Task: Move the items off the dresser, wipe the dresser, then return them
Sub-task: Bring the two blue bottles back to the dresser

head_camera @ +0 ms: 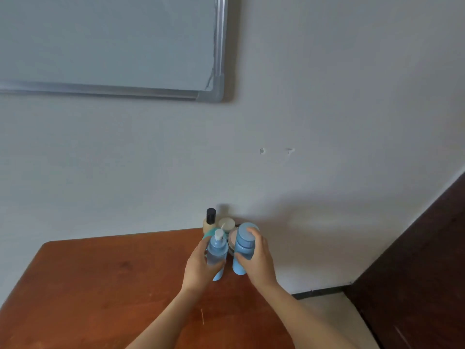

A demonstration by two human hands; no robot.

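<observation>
Dresser top (100,285) stretches leftward; by its right edge, left hand (198,268) grips spray bottle (217,250), right hand (259,263) grips capped bottle (242,245).

The light is soft, even and rather dim, with a cool bluish cast over the wall (327,96). It seems to come from the upper left: the whiteboard (100,41) throws a narrow shadow along its right and lower edges, and a broad, blurred shadow spreads over the wall to the right of the bottles. The desk (100,285) carries a faint sheen. The dark panel (427,260) at right is nearly featureless. Focus is soft throughout; the left hand (198,265) on the spray bottle (217,248) and the right hand (259,263) on the capped bottle (244,239) look smeared. Wide-angle distortion bends the whiteboard's frame and the desk's edges.
</observation>
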